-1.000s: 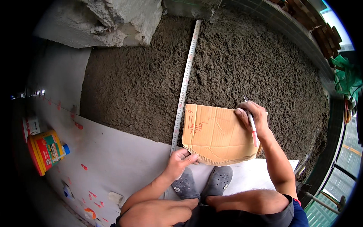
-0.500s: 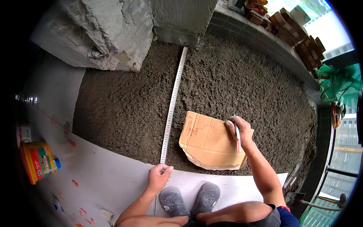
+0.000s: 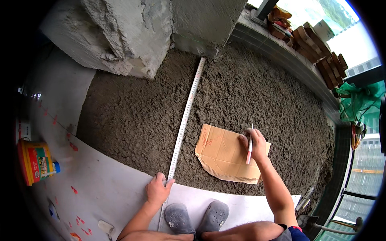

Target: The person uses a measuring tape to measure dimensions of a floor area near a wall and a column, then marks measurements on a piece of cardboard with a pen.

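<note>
A white tape measure (image 3: 185, 114) lies stretched across rough grey-brown mortar (image 3: 132, 108), from the foot of the concrete wall to my feet. At its near part, by the mortar's edge, my left hand (image 3: 158, 189) pinches the strip between thumb and fingers. To the right, a torn piece of brown cardboard (image 3: 225, 154) with red sketch lines rests on the mortar. My right hand (image 3: 255, 144) sits over the cardboard's right side, its fingers closed round a slim white-and-red marker (image 3: 249, 149). The marker's red end points toward me.
My grey clogs (image 3: 179, 217) stand on a pale board (image 3: 120, 180) with red marks. A yellow-and-red bucket (image 3: 36, 160) is at left. Broken concrete (image 3: 120, 36) rises at the back. Stacked bricks (image 3: 307, 42) and green netting (image 3: 358, 100) line the right ledge; a trowel (image 3: 307, 221) lies lower right.
The whole view has shifted a little. My left hand has moved slightly left, to the tape's edge. My right hand and the marker have shifted slightly left over the cardboard.
</note>
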Action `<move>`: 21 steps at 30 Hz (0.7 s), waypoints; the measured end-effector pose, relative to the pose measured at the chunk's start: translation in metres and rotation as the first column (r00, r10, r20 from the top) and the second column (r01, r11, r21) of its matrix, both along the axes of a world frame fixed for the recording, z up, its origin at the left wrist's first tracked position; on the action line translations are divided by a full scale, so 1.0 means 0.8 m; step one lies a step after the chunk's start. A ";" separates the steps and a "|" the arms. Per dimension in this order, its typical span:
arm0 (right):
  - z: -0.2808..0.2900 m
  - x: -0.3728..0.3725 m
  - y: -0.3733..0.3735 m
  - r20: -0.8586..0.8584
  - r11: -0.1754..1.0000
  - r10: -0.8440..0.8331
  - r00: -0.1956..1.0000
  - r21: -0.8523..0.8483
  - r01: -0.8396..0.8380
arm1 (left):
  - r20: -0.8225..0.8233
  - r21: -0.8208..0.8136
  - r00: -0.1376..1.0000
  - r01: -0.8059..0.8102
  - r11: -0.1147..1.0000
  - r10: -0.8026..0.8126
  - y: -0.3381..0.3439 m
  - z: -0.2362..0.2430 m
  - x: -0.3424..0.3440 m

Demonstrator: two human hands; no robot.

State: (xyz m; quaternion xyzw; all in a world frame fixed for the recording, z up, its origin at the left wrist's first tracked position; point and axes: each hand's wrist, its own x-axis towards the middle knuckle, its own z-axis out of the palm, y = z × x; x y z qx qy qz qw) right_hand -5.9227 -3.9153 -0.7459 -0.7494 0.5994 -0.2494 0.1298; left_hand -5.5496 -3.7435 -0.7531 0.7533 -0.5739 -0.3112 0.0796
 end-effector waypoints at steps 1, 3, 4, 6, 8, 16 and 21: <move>0.000 -0.001 0.000 0.005 1.000 0.001 1.000 -0.018 -0.001 | 0.009 0.028 1.000 -0.003 1.000 0.003 -0.001 0.002 0.000; 0.000 -0.002 0.001 -0.013 0.999 -0.001 1.000 -0.048 0.001 | 0.031 0.077 0.999 0.007 0.997 -0.010 -0.001 0.004 -0.001; 0.001 -0.003 0.003 -0.027 0.998 -0.008 1.000 -0.067 0.006 | 0.040 0.108 0.999 0.014 0.994 -0.019 0.002 0.004 -0.001; 0.003 -0.004 0.003 -0.040 0.997 -0.015 0.999 -0.079 0.011 | 0.015 0.083 1.000 0.016 0.996 -0.017 0.004 -0.001 0.000; 0.008 0.002 0.004 0.003 0.997 -0.040 0.999 -0.061 0.040 | -0.010 0.086 1.000 0.015 0.996 -0.014 0.003 -0.003 0.001; 0.020 0.038 0.027 0.086 0.999 0.015 0.996 -0.042 -0.012 | -0.127 -0.062 0.991 -0.039 0.997 0.031 0.004 -0.004 0.011; 0.031 0.052 0.050 0.165 0.999 0.044 0.985 0.007 -0.046 | -0.070 -0.074 0.982 -0.181 0.981 0.176 0.004 0.005 0.060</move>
